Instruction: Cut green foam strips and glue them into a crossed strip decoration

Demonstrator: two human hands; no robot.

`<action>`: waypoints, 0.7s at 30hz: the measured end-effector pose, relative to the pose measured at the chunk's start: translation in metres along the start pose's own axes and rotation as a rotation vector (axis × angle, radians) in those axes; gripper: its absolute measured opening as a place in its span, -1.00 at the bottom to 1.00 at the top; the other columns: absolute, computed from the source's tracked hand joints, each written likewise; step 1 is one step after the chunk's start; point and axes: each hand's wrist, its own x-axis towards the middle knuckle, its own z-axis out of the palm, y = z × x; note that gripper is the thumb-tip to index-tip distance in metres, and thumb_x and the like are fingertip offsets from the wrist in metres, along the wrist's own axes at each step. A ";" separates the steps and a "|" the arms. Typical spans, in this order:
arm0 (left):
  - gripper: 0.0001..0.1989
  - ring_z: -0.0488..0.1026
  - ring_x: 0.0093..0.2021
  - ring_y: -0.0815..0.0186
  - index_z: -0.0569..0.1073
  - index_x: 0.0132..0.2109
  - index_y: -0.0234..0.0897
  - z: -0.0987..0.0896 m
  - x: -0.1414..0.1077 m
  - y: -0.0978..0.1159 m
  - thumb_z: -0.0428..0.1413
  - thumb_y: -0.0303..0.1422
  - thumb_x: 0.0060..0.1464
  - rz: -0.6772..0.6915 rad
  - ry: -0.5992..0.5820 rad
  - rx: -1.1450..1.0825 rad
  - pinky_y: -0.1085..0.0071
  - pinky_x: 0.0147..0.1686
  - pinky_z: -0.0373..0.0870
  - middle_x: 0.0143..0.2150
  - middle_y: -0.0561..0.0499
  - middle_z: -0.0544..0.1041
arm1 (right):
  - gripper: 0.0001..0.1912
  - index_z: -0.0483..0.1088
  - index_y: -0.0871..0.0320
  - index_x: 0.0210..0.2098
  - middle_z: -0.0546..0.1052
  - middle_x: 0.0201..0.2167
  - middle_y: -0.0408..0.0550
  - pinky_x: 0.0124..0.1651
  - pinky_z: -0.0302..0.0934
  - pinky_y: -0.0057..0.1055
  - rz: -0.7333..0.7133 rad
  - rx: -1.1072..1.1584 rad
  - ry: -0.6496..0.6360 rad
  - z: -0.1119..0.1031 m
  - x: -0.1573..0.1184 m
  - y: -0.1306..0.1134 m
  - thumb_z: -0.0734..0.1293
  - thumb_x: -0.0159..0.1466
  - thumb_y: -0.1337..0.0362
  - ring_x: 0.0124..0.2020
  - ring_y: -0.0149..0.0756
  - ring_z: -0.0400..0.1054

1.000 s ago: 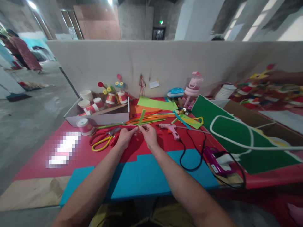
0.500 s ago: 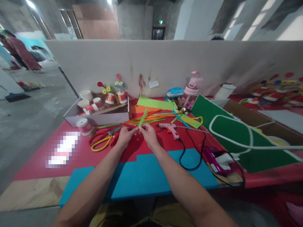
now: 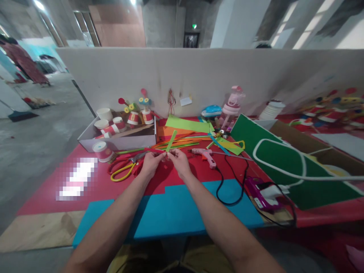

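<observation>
Over the red table, my left hand pinches a red paper strip that points out to the left. My right hand is closed on a light-green paper strip that stands up at a slant. The fingertips of both hands meet where the two strips come together; the joint itself is hidden by the fingers. To the left of my left hand lie scissors with yellow and red handles. A pink glue gun rests just right of my right hand.
Orange and green paper strips lie behind my hands. At the back left is a white box of paper cups, with a loose cup before it. A green board, white cable and purple power block are at the right.
Both hands stay pinched together at the strips. The green strip has tipped slightly to the left and stands a little more upright. The view has shifted slightly.
</observation>
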 end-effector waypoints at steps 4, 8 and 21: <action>-0.74 0.35 -0.53 0.39 0.50 -0.49 -0.38 0.003 -0.003 0.004 0.28 -0.23 -0.17 -0.041 -0.039 -0.053 0.46 -0.46 0.27 -0.58 0.01 0.46 | -0.80 0.35 0.12 -0.45 0.46 -0.50 -0.19 -0.30 0.25 -0.42 -0.020 -0.038 -0.001 -0.002 0.000 0.001 0.37 0.04 0.14 -0.46 -0.39 0.33; -0.76 0.34 -0.54 0.42 0.51 -0.43 -0.37 0.005 -0.005 0.007 0.28 -0.25 -0.17 -0.053 -0.042 -0.105 0.47 -0.47 0.26 -0.56 0.04 0.44 | -0.86 0.35 0.11 -0.44 0.48 -0.46 -0.16 -0.31 0.27 -0.39 -0.081 -0.132 0.041 -0.001 0.000 0.007 0.35 0.07 0.18 -0.44 -0.35 0.36; -0.74 0.34 -0.57 0.42 0.49 -0.39 -0.37 0.003 -0.004 0.009 0.29 -0.26 -0.19 -0.055 -0.048 -0.135 0.49 -0.52 0.27 -0.57 0.04 0.45 | -0.87 0.35 0.13 -0.48 0.45 -0.53 -0.18 -0.36 0.24 -0.41 -0.094 -0.167 -0.004 -0.003 0.000 0.001 0.33 0.08 0.20 -0.50 -0.37 0.35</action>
